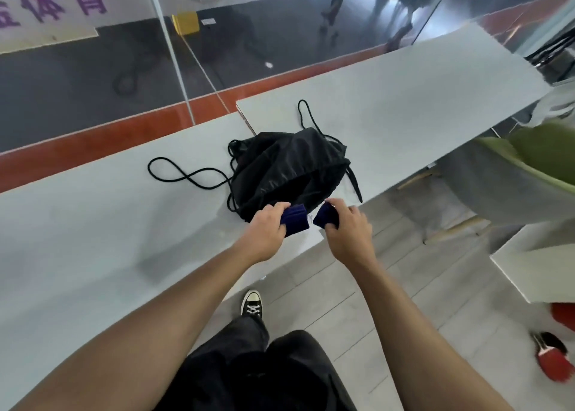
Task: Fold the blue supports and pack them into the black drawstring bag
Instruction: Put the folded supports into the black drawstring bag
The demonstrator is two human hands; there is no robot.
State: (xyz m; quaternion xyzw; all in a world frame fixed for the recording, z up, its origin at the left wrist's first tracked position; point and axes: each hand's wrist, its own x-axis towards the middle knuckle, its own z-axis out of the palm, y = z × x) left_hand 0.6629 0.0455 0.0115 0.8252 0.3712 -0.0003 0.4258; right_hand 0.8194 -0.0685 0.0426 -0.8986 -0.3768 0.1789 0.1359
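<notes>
gripping folded blue supports (295,220), both hands, just before black bag (280,168)

Each hand (267,233) (348,227) grips a folded blue support (295,220) (323,217).

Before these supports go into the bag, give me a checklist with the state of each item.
1. Left hand grips a folded blue support: ok.
2. Right hand grips the second blue support: ok.
3. Both supports fully folded: the left one looks folded flat; the right one is mostly hidden in the hand, cannot tell.
4. Black drawstring bag lies on the white table just beyond the hands: ok.
5. Bag mouth open wide enough: cannot tell; the fabric is crumpled and dark.
6. Drawstring cord clear of the hands: ok, looped off to the left.
</notes>
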